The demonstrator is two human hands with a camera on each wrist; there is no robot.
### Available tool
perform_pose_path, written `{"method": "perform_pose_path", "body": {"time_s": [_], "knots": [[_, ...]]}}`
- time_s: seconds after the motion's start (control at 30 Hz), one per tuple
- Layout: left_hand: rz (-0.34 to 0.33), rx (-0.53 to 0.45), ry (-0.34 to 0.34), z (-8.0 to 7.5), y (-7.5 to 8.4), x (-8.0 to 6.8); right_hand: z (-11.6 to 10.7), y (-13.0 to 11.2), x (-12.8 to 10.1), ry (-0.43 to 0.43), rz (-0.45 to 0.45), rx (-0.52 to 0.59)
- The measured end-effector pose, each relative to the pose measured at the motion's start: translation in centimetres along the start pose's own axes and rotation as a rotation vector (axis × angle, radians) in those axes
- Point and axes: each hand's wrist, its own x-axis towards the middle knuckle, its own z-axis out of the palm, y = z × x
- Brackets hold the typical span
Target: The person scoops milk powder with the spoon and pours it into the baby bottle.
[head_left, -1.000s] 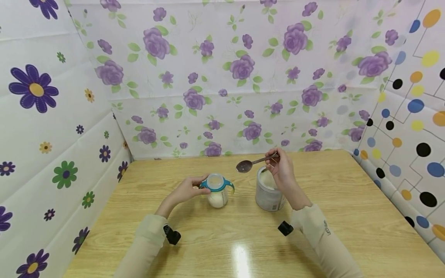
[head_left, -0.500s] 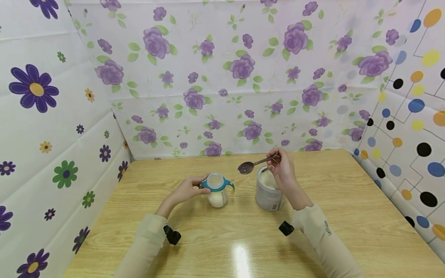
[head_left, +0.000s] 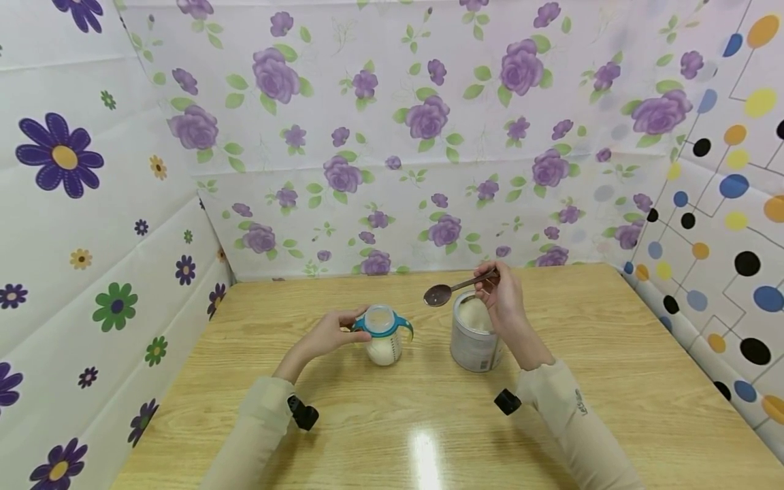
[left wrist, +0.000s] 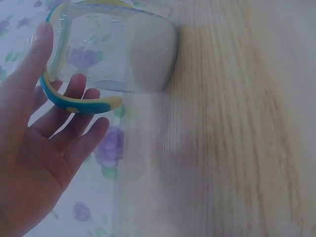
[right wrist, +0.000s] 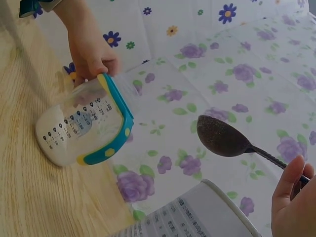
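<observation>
Your left hand [head_left: 324, 335] curls round the bottle [head_left: 382, 338], already holding some powder, on the table [head_left: 612, 381], while your right hand [head_left: 503, 303] pinches the empty spoon [head_left: 438, 294] over the open can [head_left: 473, 335], so more scooping likely remains.

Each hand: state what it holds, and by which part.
The right hand pinches the spoon by its handle end. The left hand grips the bottle at its teal collar.
</observation>
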Motion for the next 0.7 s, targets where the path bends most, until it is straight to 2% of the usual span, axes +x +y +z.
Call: {"method": "perform_pose_path", "body": {"time_s": [0.3, 0.47, 0.7], "knots": [[0.005, -0.034, 0.026, 0.1, 0.0, -0.1, -0.5, -0.5, -0.2, 0.019, -0.036, -0.051], [-0.022, -0.045, 0.071, 0.0, -0.3, -0.2, -0.8, -0.6, -0.3, 0.012, -0.051, -0.082], [-0.001, -0.082, 0.094, 0.0, -0.4, -0.3, -1.2, -0.7, -0.2, 0.022, -0.041, -0.056]]}}
